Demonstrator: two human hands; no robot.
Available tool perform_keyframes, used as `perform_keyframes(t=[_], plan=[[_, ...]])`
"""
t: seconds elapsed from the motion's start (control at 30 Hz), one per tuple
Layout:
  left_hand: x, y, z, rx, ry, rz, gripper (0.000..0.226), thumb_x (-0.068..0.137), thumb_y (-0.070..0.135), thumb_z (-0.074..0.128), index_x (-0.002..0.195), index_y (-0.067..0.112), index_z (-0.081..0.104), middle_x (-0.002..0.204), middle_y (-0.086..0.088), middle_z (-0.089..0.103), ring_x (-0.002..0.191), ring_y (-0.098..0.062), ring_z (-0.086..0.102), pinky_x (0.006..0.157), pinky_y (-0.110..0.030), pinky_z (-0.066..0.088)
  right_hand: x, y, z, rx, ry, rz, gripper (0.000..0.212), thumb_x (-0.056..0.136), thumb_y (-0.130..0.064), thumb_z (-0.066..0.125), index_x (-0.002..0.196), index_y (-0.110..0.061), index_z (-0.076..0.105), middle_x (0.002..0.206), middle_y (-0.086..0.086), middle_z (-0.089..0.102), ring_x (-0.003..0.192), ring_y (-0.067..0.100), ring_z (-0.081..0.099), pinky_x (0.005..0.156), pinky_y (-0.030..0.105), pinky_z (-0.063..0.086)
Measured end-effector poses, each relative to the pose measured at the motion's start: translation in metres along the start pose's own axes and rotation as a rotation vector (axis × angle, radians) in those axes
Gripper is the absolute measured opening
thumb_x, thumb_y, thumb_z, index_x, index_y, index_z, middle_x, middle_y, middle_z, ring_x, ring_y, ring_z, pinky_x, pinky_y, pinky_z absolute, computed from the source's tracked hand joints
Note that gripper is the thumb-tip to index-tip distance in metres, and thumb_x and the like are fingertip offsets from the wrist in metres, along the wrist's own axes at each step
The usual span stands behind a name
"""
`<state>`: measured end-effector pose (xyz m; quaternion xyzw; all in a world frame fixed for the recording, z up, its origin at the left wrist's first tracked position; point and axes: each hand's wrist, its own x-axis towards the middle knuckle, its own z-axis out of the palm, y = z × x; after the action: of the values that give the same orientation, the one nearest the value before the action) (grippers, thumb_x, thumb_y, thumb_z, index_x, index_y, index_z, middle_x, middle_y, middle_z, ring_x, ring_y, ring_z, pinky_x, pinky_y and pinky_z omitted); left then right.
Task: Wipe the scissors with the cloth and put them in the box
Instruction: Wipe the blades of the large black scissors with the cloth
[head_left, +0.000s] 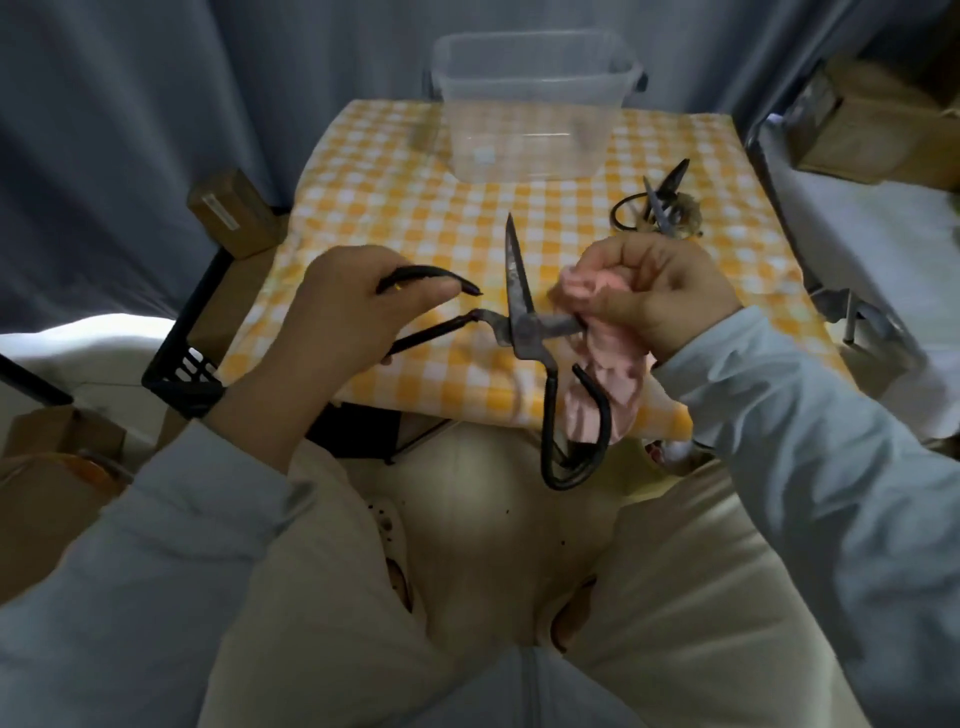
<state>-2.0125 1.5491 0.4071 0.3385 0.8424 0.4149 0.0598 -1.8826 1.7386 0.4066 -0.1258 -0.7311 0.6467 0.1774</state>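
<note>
Scissors (522, 332), large, dark and spread wide open, are held in the air above the near edge of the counter (395, 197), between the two hands. One blade points away from the person, towards the box. The other blade points to the right and goes into the pink cloth (613, 364). The left hand (348, 306) grips one handle loop with its fingers curled around it, and the open end of this loop comes out above the thumb. The right hand (660, 296) is closed around the bunched cloth and presses it around the right-pointing blade, near the pivot. The rest of the cloth hangs down below this hand. The second handle loop hangs free towards the person's lap, partly in front of the hanging cloth.

The box (535, 130) is of clear plastic, has no lid on it and stands at the far edge of the counter, well apart from the hands. A yellow and white checked cover lies over the counter. A second pair of scissors (657, 205) lies on the right part of it, just beyond the right hand. A black crate (182, 369) stands below the counter on the left.
</note>
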Motion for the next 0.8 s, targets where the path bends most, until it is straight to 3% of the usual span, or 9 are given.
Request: perform_keyframes(t=[0.03,0.1,0.17,0.27,0.33,0.5,0.6,0.7,0.8], plan=[[-0.002,-0.003,0.002,-0.097,0.023,-0.017,0.037,0.087,0.036,0.063,0.085,-0.001,0.066,0.061,-0.009,0.051,0.049,-0.017,0.054,0.045,-0.029,0.051,0.002,0.0,-0.006,0.087,0.114,-0.009,0.014,0.076,0.006,0.066,0.078,-0.008,0.061,0.068,0.003,0.07,0.065,0.017,0.066,0.063,0.029,0.057],[-0.006,-0.009,0.006,-0.293,0.083,-0.126,0.031,0.088,0.032,0.062,0.075,0.005,0.064,0.046,0.005,0.046,0.038,-0.011,0.046,0.04,-0.022,0.046,0.007,-0.001,-0.023,0.198,0.39,-0.08,0.014,0.075,0.001,0.068,0.078,-0.011,0.061,0.072,0.005,0.069,0.069,0.019,0.066,0.068,0.034,0.057],[-0.007,-0.013,0.009,-0.449,0.154,-0.247,0.03,0.09,0.032,0.06,0.067,0.013,0.061,0.037,0.011,0.038,0.034,-0.007,0.038,0.04,-0.021,0.045,0.01,0.002,-0.035,0.072,0.51,-0.12,0.018,0.077,-0.003,0.065,0.083,-0.019,0.063,0.081,0.005,0.067,0.075,0.021,0.065,0.073,0.037,0.056],[-0.007,-0.015,0.011,-0.604,0.202,-0.363,0.036,0.092,0.032,0.058,0.063,0.012,0.056,0.036,0.009,0.032,0.033,-0.007,0.03,0.042,-0.024,0.045,-0.001,0.008,-0.024,-0.125,0.284,0.182,0.018,0.086,-0.007,0.061,0.095,-0.022,0.065,0.077,0.0,0.066,0.056,0.015,0.061,0.048,0.025,0.051],[-0.007,-0.015,0.012,-0.685,0.206,-0.386,0.036,0.094,0.032,0.056,0.064,0.011,0.054,0.034,0.01,0.03,0.031,-0.008,0.028,0.043,-0.025,0.045,-0.011,0.011,-0.006,-0.107,0.118,0.369,0.011,0.086,-0.02,0.064,0.096,-0.016,0.066,0.069,0.006,0.063,0.047,0.02,0.057,0.041,0.025,0.046],[-0.014,-0.016,0.015,-0.739,0.278,-0.434,0.036,0.095,0.031,0.054,0.064,0.012,0.051,0.034,0.01,0.029,0.032,-0.008,0.026,0.043,-0.023,0.044,-0.013,0.016,0.007,0.032,0.197,0.335,0.02,0.092,-0.016,0.056,0.094,0.003,0.062,0.045,0.0,0.05,0.042,0.018,0.047,0.041,0.024,0.04],[-0.023,-0.009,0.029,-0.816,0.327,-0.505,0.039,0.097,0.032,0.049,0.064,0.012,0.048,0.036,0.01,0.03,0.033,-0.007,0.028,0.047,-0.024,0.05,-0.014,0.02,0.019,0.07,0.237,0.292,0.021,0.093,-0.015,0.054,0.077,-0.003,0.061,0.042,-0.002,0.048,0.039,0.02,0.048,0.048,0.031,0.044],[-0.032,0.008,0.05,-0.989,0.336,-0.515,0.042,0.101,0.034,0.04,0.064,0.013,0.039,0.041,0.009,0.027,0.037,-0.009,0.027,0.052,-0.027,0.053,-0.016,0.028,0.045,0.1,0.226,0.231,0.028,0.095,-0.013,0.05,0.069,-0.006,0.057,0.043,-0.002,0.054,0.038,0.016,0.048,0.042,0.024,0.041],[-0.037,0.019,0.062,-1.015,0.328,-0.418,0.042,0.102,0.034,0.035,0.067,0.013,0.037,0.045,0.009,0.024,0.041,-0.009,0.023,0.044,-0.021,0.034,-0.014,0.032,0.06,0.142,0.234,0.166,0.031,0.096,-0.011,0.048,0.066,-0.007,0.056,0.045,-0.002,0.057,0.037,0.01,0.043,0.041,0.018,0.036]])
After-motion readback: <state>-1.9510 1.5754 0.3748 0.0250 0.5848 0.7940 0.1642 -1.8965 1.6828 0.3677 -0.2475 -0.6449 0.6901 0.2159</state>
